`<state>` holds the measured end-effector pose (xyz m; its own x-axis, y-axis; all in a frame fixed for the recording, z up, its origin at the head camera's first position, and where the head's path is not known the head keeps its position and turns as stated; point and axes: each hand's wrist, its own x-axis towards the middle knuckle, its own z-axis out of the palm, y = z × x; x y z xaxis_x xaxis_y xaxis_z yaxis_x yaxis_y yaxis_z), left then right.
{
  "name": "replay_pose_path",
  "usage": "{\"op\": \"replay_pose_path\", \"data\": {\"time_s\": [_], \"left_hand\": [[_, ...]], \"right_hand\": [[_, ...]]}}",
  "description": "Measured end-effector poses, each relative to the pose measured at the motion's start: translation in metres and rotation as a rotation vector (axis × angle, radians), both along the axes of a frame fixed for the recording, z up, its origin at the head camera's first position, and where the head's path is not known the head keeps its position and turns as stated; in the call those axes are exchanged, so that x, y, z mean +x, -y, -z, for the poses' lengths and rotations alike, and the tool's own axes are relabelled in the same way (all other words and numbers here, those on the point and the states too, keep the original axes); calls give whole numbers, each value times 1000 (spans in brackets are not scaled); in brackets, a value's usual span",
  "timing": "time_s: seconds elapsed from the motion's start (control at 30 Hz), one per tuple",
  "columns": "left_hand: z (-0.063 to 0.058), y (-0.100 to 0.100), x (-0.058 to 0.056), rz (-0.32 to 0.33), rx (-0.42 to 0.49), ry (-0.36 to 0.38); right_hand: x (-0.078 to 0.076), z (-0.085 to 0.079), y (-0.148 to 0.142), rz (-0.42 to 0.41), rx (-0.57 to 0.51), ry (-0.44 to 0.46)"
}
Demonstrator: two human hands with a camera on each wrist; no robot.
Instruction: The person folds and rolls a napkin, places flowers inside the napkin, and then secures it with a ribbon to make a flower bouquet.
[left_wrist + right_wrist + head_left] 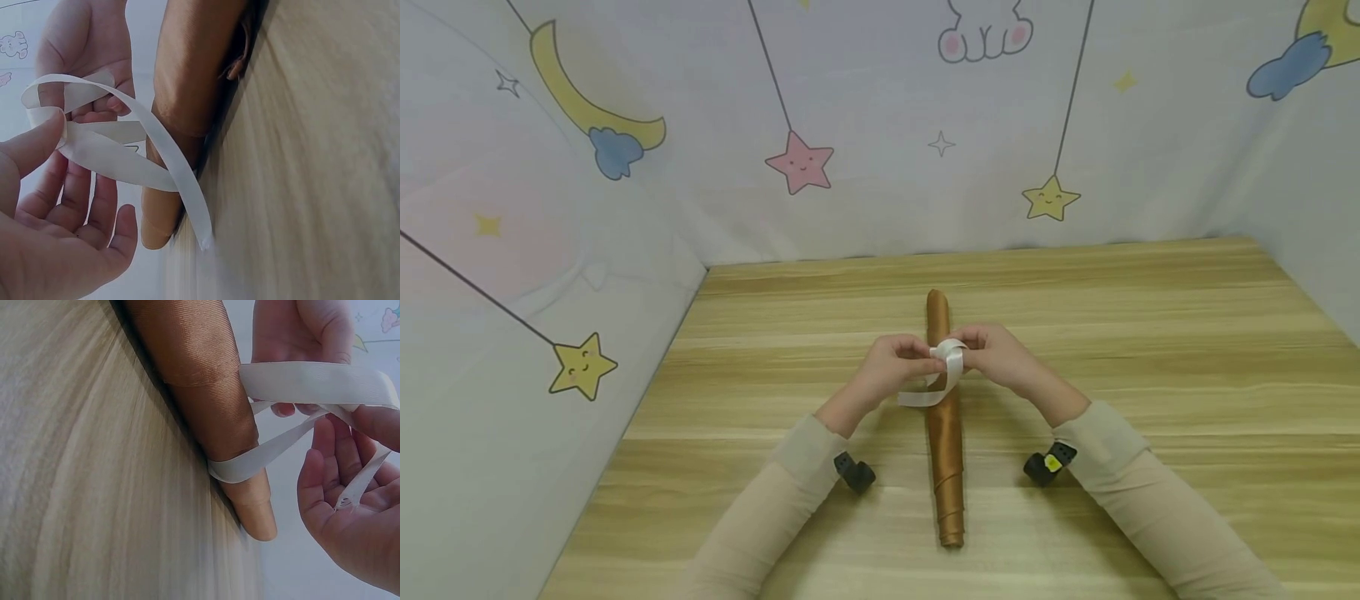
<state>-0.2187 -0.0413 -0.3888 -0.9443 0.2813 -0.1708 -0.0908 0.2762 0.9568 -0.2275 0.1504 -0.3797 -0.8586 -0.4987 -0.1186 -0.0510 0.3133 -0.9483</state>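
Observation:
A long roll of shiny brown satin cloth (947,454) lies lengthwise on the wooden table. Around its upper part runs a white ribbon (956,375), which also passes round the roll in the right wrist view. My left hand (887,371) pinches the ribbon between thumb and fingers, just left of the roll. From the other side my right hand (1003,360) pinches it too, near a raised loop. One loose ribbon end (199,228) hangs down across the cloth. Another frayed end (350,499) lies against my right palm.
The wood-grain table (1187,350) spreads out on both sides of the roll. Behind it hangs a pale curtain (880,217) printed with stars and moons. Black wrist cameras, one on the left sleeve (808,454) and one on the right (1105,437), hang close over the table.

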Motion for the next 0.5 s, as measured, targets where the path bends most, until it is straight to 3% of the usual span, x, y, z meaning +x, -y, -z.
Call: {"op": "replay_pose_path", "data": {"time_s": [0.5], "left_hand": [[-2, 1, 1, 21, 30, -8]], "right_hand": [[3, -1, 1, 13, -14, -5]]}}
